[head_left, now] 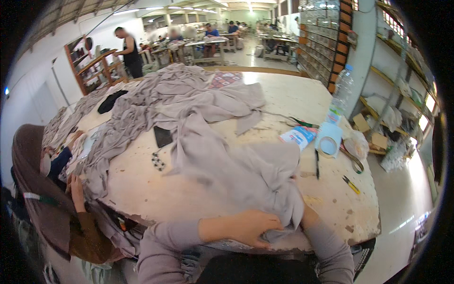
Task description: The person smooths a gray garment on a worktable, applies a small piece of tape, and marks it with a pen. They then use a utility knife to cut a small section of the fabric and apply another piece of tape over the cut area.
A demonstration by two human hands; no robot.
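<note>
Cloth (246,175), soft and gray, lies across the worktop (135,194). The left hand (251,228) has its grip closed on the near end; the right hand (309,217) is partly hidden, so I can't tell its grip. Likely step: bunching; next needs a steady hold.

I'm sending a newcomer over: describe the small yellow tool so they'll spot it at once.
Start at the big pale table partly covered in grey cloth. On its right side, find the pale blue roll, then look nearer the wearer, by the table's right edge. The tool shows bright yellow, unlike the slim black stick to its left.
</note>
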